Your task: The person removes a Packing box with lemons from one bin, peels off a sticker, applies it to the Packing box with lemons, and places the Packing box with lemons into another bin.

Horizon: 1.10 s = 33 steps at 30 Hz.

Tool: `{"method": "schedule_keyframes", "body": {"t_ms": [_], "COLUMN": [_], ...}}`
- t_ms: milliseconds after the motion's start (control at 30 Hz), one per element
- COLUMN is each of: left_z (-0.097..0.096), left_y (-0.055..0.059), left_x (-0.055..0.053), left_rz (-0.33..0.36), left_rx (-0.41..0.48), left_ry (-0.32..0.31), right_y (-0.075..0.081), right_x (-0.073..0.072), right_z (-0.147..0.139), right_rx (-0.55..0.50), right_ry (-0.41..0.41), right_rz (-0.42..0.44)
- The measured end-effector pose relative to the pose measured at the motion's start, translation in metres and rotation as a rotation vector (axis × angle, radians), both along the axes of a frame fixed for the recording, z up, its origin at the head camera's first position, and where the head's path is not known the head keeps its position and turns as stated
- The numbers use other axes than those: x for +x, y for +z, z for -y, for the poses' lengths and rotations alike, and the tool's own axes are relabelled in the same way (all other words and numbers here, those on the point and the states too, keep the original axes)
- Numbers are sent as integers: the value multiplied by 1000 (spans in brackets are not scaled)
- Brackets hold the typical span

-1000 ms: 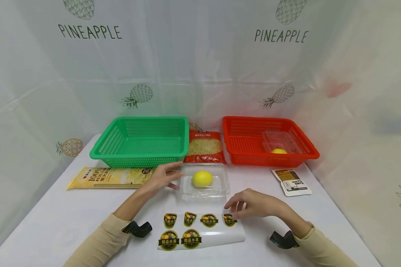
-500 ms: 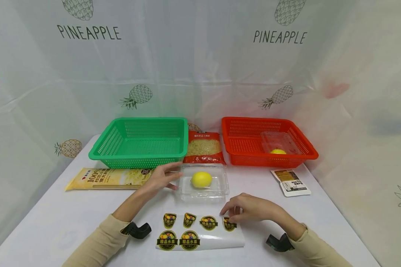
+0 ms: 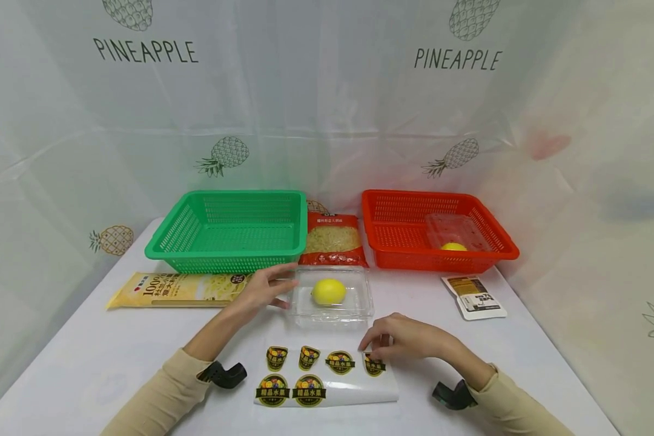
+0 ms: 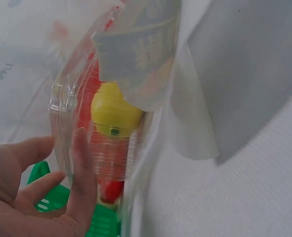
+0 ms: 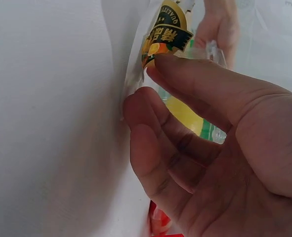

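My left hand [image 3: 264,290] lies at the left side of a clear plastic box [image 3: 362,297], its extended fingers touching the wall. A yellow lemon [image 3: 329,292] sits inside that box. In the left wrist view, the thumb and fingers spread around the box's corner, and the pale back of a curled sticker [image 4: 141,59] hangs close to the camera. My right hand [image 3: 409,339] pinches the edge of a round black and gold fruit sticker [image 3: 374,366] at the right end of the white sticker sheet [image 3: 360,387]. The right wrist view shows thumb and fingertip meeting at the sticker's edge [image 5: 168,34].
A green basket [image 3: 226,263] stands back left, a red basket [image 3: 414,259] back right with another clear box [image 3: 452,227] and lemon [image 3: 454,247]. A red pasta bag [image 3: 333,239] lies between them. A yellow pasta pack [image 3: 169,290] lies left, a white pouch [image 3: 474,298] right.
My right hand has shifted slightly left, its fingertips coming onto the sticker's edge. My left hand stays by the box.
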State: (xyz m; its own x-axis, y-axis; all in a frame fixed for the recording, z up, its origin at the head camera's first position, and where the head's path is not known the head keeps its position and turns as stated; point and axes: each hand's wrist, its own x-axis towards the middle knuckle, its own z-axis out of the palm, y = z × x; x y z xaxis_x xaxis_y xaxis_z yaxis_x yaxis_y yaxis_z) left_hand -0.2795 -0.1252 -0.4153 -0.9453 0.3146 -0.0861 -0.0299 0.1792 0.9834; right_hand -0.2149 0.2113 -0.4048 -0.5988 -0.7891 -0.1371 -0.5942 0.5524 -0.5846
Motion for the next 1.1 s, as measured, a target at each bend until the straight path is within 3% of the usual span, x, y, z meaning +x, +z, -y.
{"method": "schedule_keyframes", "body": {"t_ms": [167,267,367,467,600,733,900,967,1100], "left_z": [2,3,3,0,-12,-28,-50,-59,-74], "left_y": [2,7,13,20,29,38,37,34,26], "left_x": [4,10,19,31,51,73,95,101,108], "left_rz": [-40,-112,-260,-450,-649,-747,-698,-691,-769], "left_rx": [-19,-86,-224,-335,-374,-380,-395,-476,-707], "left_ry": [-23,-30,-13,32,44,-69,-312,-393,-500], "right_y": [-3,-3,-3,-2,-2,-1,-1,-1,-1], "right_x": [-2,-2,-3,-3,-2,-2,-3,-3,-4], "right_z": [0,0,0,1,2,1,1,1,1], "right_rx": [-13,-8,2,11,22,18,2,-2,-6], "right_ry": [11,0,-19,-33,-47,-49,-36,-28,-10], "right_rz": [-12,-5,12,27,39,41,38,36,32]}}
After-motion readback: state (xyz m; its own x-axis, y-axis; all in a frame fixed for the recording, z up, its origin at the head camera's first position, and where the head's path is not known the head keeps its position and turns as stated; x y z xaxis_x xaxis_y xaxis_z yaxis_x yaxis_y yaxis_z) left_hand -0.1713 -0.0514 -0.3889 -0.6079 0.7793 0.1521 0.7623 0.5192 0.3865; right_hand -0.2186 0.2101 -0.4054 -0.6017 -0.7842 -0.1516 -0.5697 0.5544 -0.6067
